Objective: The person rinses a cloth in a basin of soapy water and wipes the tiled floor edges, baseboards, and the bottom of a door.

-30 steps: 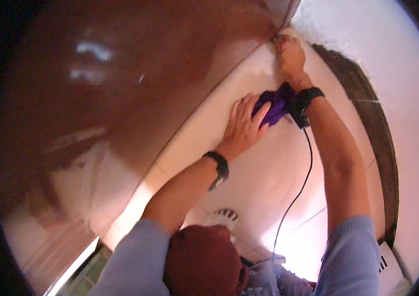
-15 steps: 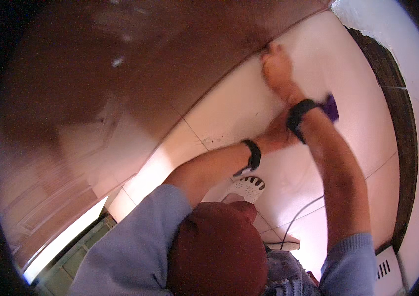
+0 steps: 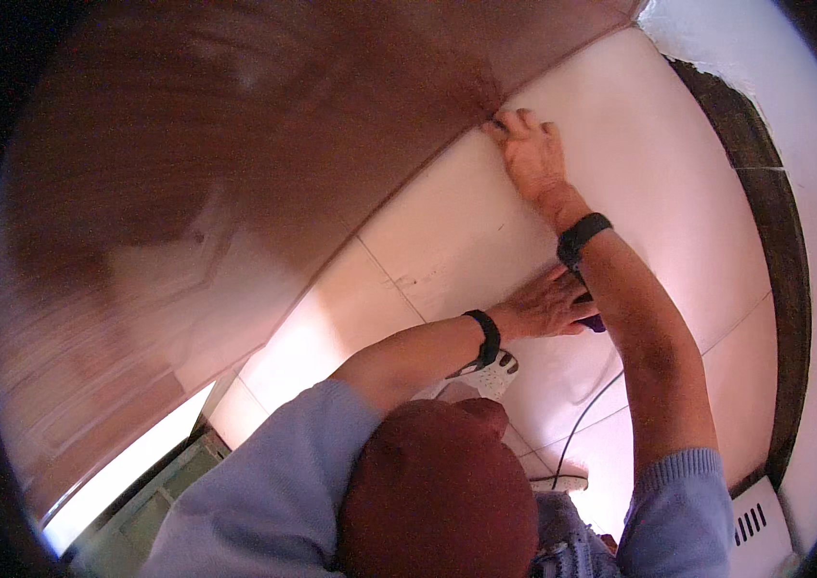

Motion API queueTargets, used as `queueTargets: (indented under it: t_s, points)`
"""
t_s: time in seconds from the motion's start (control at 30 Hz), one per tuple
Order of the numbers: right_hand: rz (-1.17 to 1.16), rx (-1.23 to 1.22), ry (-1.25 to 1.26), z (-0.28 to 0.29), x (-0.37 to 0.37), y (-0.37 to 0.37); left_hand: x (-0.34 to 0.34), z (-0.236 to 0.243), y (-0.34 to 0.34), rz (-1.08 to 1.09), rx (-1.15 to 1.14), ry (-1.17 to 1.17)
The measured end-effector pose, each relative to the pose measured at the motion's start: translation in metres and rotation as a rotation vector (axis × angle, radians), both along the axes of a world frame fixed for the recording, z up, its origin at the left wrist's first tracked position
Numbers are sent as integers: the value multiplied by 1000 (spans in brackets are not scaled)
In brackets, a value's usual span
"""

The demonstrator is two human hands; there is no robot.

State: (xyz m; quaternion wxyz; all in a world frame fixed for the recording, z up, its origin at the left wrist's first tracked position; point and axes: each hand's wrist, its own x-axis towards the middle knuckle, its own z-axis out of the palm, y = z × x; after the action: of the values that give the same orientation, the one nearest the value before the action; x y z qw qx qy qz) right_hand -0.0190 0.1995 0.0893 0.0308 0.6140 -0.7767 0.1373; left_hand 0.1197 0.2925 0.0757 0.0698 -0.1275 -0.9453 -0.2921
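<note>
My right hand [image 3: 531,159] reaches up to the lower edge of a glossy brown wood-toned panel [image 3: 264,173], where it meets the pale tiles. Its fingers are curled, and a small dark bit shows by the thumb, too small to name. Lower down, my left hand [image 3: 548,303] lies beside and partly behind my right forearm. Under its fingers shows a dark purple, cloth-like thing [image 3: 593,324], mostly hidden. Both wrists wear black bands.
Pale floor tiles [image 3: 447,231] lie beneath my arms. A white holed clog [image 3: 493,374], a dark cord [image 3: 577,424] and a rounded maroon cloth shape [image 3: 442,491] are close by. A dark strip [image 3: 784,241] curves along the right wall. A white slotted box [image 3: 760,525] stands lower right.
My left hand has drawn back down toward me with the purple thing. My right hand has shifted slightly left and down along the panel's edge.
</note>
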Motion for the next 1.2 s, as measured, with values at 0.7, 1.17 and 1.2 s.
queueTargets:
  t_s: [0.7, 1.17, 1.2]
  points:
    - [218, -109, 98, 4, 88, -6, -13, 0, 0, 69, 344, -349]
    - [72, 123, -112, 5, 108, -13, -7, -7, -1, 35, 133, -22]
    - [129, 139, -70, -3, 126, -7, -4, -5, -2, 61, 137, 57]
